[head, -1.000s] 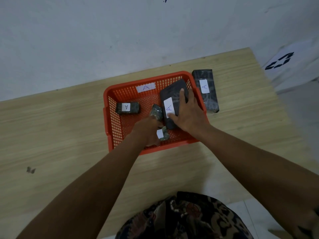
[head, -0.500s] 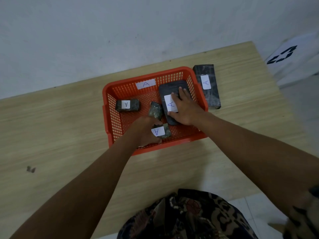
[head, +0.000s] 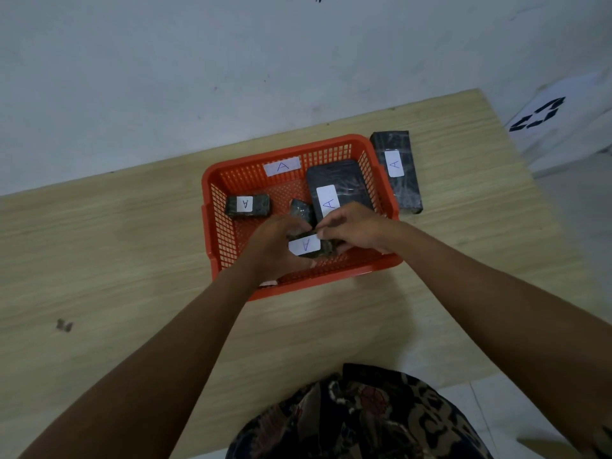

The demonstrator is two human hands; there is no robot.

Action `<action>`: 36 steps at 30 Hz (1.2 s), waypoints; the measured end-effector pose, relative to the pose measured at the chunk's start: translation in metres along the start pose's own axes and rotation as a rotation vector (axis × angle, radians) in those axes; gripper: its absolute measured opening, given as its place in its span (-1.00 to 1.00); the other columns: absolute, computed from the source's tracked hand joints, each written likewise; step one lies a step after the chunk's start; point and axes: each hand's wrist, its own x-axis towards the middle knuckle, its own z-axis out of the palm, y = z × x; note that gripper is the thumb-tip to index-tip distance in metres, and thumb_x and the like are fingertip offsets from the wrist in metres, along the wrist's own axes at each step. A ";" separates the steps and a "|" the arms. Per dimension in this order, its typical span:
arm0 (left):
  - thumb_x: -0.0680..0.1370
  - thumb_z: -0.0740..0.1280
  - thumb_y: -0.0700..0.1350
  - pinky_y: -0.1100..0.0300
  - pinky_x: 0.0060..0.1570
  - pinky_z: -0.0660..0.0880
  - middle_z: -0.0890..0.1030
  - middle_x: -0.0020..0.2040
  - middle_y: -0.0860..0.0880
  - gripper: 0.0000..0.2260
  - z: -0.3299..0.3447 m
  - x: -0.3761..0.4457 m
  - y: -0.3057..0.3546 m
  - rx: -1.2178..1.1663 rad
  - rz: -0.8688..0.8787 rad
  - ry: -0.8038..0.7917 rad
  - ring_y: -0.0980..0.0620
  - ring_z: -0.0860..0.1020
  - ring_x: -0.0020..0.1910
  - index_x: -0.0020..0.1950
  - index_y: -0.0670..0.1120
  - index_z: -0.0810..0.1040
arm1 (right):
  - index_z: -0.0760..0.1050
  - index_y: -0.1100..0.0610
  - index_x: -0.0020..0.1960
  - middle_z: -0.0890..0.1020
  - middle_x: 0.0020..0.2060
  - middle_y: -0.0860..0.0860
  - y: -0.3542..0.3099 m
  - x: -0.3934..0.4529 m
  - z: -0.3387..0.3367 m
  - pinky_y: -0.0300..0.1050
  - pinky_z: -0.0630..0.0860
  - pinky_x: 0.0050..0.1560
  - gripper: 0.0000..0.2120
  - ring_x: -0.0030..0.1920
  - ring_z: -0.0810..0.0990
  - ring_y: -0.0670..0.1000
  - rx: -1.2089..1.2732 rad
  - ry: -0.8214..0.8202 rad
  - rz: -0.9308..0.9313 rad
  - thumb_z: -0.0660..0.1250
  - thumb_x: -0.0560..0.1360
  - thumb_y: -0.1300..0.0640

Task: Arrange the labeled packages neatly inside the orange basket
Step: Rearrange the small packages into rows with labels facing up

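Note:
An orange basket (head: 212,226) with an "A" label on its far wall stands on the wooden table. Inside lie a small dark package (head: 247,205) at the left, a large flat dark package (head: 337,187) at the right and a small one (head: 301,209) standing between them. Both hands hold another small dark package (head: 306,245) with a white "A" label over the basket's near part. My left hand (head: 275,250) grips its left end. My right hand (head: 352,226) pinches its right end. A long dark package (head: 397,170) lies on the table outside the basket's right wall.
A white wall rises right behind the table's far edge. A small dark mark (head: 64,325) sits on the table (head: 99,260) at the left. White paper with black symbols (head: 538,115) lies off the table's right end. Patterned clothing (head: 357,415) fills the bottom centre.
My right hand has left the large flat package and come down onto the small labelled package. The left hand has turned that package so its label faces up.

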 end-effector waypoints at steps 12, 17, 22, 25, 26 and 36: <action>0.22 0.54 0.19 -0.03 -0.06 0.56 0.62 0.01 -0.08 -0.44 0.030 0.020 -0.007 0.045 -0.439 0.167 -0.09 0.58 -0.03 0.05 -0.07 0.48 | 0.48 0.11 0.26 0.55 0.12 0.11 -0.004 0.012 -0.009 -0.04 0.67 -0.06 -0.70 0.08 0.60 0.06 0.415 0.459 -0.062 0.38 0.54 0.27; 0.26 0.54 0.04 -0.02 -0.03 0.54 0.59 0.08 -0.15 -0.41 0.028 0.022 -0.009 0.072 -0.464 0.154 -0.18 0.57 0.03 0.17 -0.13 0.40 | 0.51 -0.01 0.29 0.58 0.15 0.03 -0.017 0.033 0.004 0.08 0.64 0.06 -0.66 0.13 0.59 0.05 0.200 0.507 -0.141 0.31 0.57 0.26; 0.28 0.55 0.00 0.03 0.03 0.55 0.61 0.14 -0.14 -0.38 0.003 0.009 -0.030 0.073 -0.363 0.105 -0.16 0.59 0.07 0.25 -0.14 0.42 | 0.56 0.13 0.31 0.60 0.25 0.07 -0.030 0.044 0.019 -0.06 0.52 0.23 -0.70 0.21 0.57 0.07 -0.066 0.526 -0.191 0.30 0.59 0.21; 0.30 0.55 -0.03 0.02 0.09 0.53 0.61 0.16 -0.16 -0.41 -0.007 0.002 -0.037 0.065 -0.325 0.064 -0.16 0.59 0.12 0.26 -0.16 0.45 | 0.52 0.18 0.34 0.58 0.27 0.11 -0.035 0.051 0.034 -0.29 0.39 0.15 -0.58 0.27 0.53 0.07 -0.176 0.495 -0.201 0.42 0.50 0.21; 0.31 0.55 -0.06 0.05 0.08 0.52 0.61 0.16 -0.17 -0.43 -0.009 -0.001 -0.039 0.055 -0.320 0.067 -0.16 0.59 0.11 0.25 -0.18 0.46 | 0.50 0.19 0.36 0.55 0.28 0.13 -0.035 0.054 0.037 -0.34 0.34 0.13 -0.53 0.28 0.51 0.08 -0.223 0.476 -0.197 0.46 0.47 0.21; 0.30 0.54 -0.09 0.08 0.07 0.51 0.63 0.16 -0.14 -0.41 -0.007 -0.011 -0.049 -0.004 -0.320 0.045 -0.14 0.60 0.12 0.27 -0.15 0.45 | 0.56 0.13 0.28 0.51 0.36 0.08 -0.023 0.050 0.033 0.07 0.39 0.18 -0.59 0.24 0.52 0.17 -1.050 0.453 -0.477 0.43 0.49 0.00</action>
